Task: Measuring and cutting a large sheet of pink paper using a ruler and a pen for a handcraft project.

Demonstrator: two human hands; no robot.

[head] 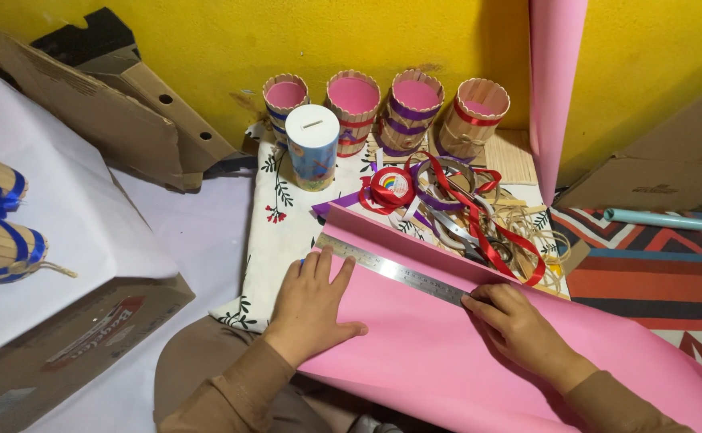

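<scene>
The left hand (309, 303), fingers flat, is pinning a long steel ruler (395, 269) onto the pink paper sheet (447, 353); the right hand (519, 329), at three o'clock, fingers curled, is marking along it.

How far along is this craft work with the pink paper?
Already done: four stick cups by the wall are pink-lined and ribbon-wrapped. In hand: the left hand presses a steel ruler onto the pink sheet, the right hand at the ruler's other end. The sheet looks uncut; scissors lie unused.
</scene>
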